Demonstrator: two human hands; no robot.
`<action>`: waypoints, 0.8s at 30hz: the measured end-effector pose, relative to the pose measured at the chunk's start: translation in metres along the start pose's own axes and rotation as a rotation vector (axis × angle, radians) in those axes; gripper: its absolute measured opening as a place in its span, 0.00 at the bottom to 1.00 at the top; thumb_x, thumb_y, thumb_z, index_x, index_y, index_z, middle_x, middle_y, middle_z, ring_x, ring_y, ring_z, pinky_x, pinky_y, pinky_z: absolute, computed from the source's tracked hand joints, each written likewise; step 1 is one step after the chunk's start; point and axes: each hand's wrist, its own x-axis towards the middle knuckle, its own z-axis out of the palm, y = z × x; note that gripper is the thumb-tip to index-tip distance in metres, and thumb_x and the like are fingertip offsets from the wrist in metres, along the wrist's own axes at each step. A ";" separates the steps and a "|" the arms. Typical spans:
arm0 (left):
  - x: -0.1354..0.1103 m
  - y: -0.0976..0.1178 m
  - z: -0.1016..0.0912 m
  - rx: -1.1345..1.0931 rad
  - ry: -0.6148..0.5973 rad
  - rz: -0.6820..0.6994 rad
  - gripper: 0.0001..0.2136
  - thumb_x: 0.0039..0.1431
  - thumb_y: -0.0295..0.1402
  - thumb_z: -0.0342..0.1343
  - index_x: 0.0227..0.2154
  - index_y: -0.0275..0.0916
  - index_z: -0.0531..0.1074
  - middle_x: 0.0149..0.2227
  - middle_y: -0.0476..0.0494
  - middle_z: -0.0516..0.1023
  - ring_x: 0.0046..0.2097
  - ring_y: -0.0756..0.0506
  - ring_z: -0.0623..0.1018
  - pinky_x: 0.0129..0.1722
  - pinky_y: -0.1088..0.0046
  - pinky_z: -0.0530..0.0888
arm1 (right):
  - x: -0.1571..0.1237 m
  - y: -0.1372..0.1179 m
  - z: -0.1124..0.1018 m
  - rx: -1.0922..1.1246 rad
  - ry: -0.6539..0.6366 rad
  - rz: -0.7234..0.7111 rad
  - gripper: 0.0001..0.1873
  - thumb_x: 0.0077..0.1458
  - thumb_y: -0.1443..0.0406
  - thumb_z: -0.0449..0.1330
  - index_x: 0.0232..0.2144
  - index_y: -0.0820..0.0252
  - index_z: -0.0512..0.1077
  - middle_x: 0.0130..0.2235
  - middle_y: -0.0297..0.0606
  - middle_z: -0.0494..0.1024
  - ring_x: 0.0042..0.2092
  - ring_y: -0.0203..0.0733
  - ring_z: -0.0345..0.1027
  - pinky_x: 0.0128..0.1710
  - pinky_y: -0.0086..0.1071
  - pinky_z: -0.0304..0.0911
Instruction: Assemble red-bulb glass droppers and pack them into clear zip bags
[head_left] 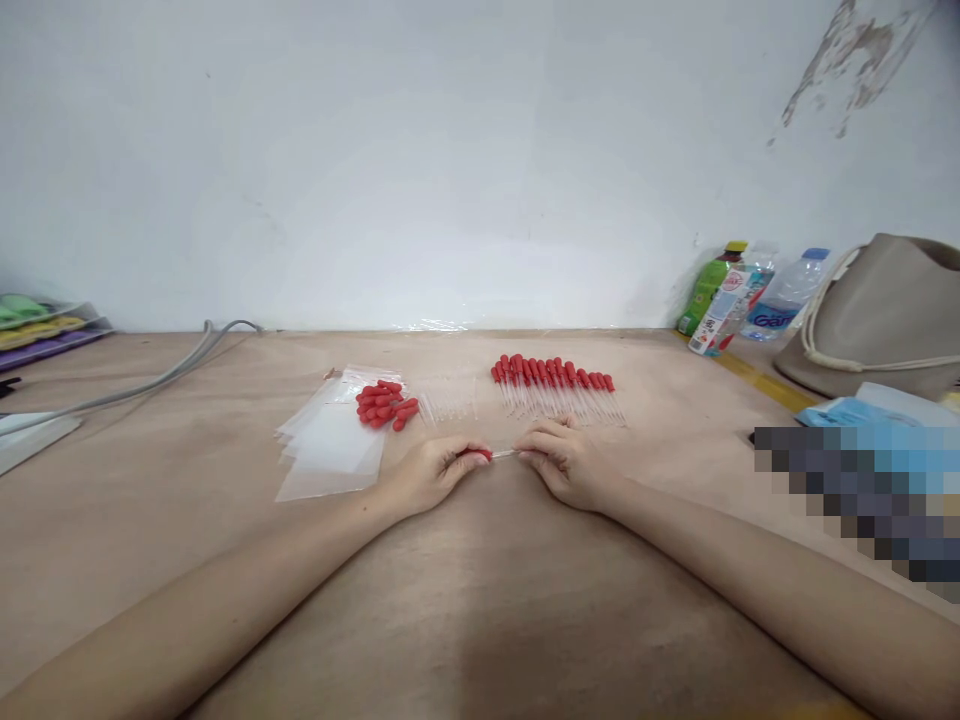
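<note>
My left hand (442,470) pinches a red rubber bulb (484,455), its fingertips wrapped round the sides. From the bulb a thin clear glass tube (505,454) runs across to my right hand (562,462), whose fingers are closed on its other end. Bulb and tube touch, in line, just above the tabletop. Beyond my left hand is a pile of loose red bulbs (379,403) on clear plastic bags (330,450). Several bare glass tubes (448,398) lie beside that pile. Behind my right hand lies a row of droppers with red bulbs (551,372).
On the brown table (480,620), a grey cable (172,372) runs along the left, near stacked trays (52,330). At the back right stand a green bottle (709,290), a carton (724,310), clear bottles (787,290) and a grey bag (885,310). A blue packet (862,412) lies in front.
</note>
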 end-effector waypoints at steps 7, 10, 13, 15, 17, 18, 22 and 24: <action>0.000 0.000 0.001 -0.028 -0.004 -0.072 0.09 0.58 0.35 0.49 0.35 0.42 0.74 0.28 0.53 0.78 0.31 0.51 0.76 0.32 0.79 0.71 | -0.001 -0.006 -0.001 -0.119 -0.002 -0.001 0.11 0.57 0.67 0.47 0.33 0.60 0.69 0.30 0.37 0.72 0.31 0.35 0.63 0.35 0.34 0.48; 0.001 0.001 0.001 -0.012 0.026 -0.077 0.09 0.57 0.36 0.50 0.35 0.42 0.74 0.30 0.53 0.79 0.32 0.51 0.77 0.31 0.79 0.72 | -0.001 -0.008 0.001 -0.152 0.006 -0.018 0.11 0.57 0.67 0.46 0.34 0.61 0.69 0.29 0.37 0.72 0.30 0.35 0.62 0.34 0.34 0.47; 0.000 0.001 0.002 0.011 0.070 -0.066 0.10 0.54 0.36 0.53 0.38 0.42 0.74 0.33 0.51 0.79 0.33 0.50 0.77 0.32 0.78 0.73 | 0.000 -0.009 0.002 -0.149 0.008 -0.031 0.11 0.57 0.68 0.46 0.32 0.62 0.69 0.28 0.37 0.72 0.29 0.35 0.61 0.34 0.33 0.46; -0.001 0.000 0.002 0.019 0.095 -0.063 0.13 0.53 0.36 0.55 0.41 0.42 0.72 0.33 0.50 0.79 0.32 0.49 0.78 0.33 0.77 0.74 | 0.000 -0.008 0.002 -0.135 0.012 -0.028 0.12 0.58 0.67 0.45 0.31 0.62 0.68 0.28 0.37 0.72 0.28 0.35 0.60 0.33 0.33 0.46; -0.001 0.000 0.002 0.015 0.115 -0.064 0.15 0.52 0.36 0.55 0.44 0.42 0.71 0.33 0.49 0.79 0.33 0.49 0.78 0.34 0.76 0.74 | 0.001 -0.008 0.003 -0.121 0.021 -0.028 0.12 0.58 0.67 0.45 0.31 0.62 0.67 0.28 0.37 0.71 0.28 0.35 0.60 0.33 0.33 0.46; -0.001 0.001 0.002 0.008 0.122 -0.067 0.15 0.52 0.36 0.56 0.44 0.41 0.71 0.34 0.49 0.79 0.33 0.48 0.78 0.34 0.76 0.74 | 0.001 -0.009 0.003 -0.115 0.027 -0.031 0.12 0.58 0.67 0.45 0.31 0.62 0.67 0.28 0.37 0.71 0.28 0.35 0.60 0.33 0.33 0.46; 0.000 0.006 0.001 -0.026 0.114 -0.093 0.16 0.51 0.34 0.57 0.44 0.40 0.70 0.34 0.49 0.79 0.35 0.48 0.78 0.36 0.75 0.74 | 0.003 -0.010 0.003 -0.110 0.036 -0.046 0.11 0.57 0.68 0.45 0.30 0.61 0.67 0.26 0.35 0.71 0.27 0.34 0.59 0.33 0.33 0.45; 0.000 0.008 0.001 -0.046 0.101 -0.100 0.16 0.51 0.34 0.57 0.44 0.40 0.71 0.33 0.49 0.79 0.35 0.48 0.78 0.36 0.75 0.75 | 0.004 -0.011 0.003 -0.113 0.027 -0.056 0.12 0.57 0.68 0.45 0.30 0.61 0.67 0.25 0.34 0.71 0.27 0.34 0.59 0.34 0.33 0.45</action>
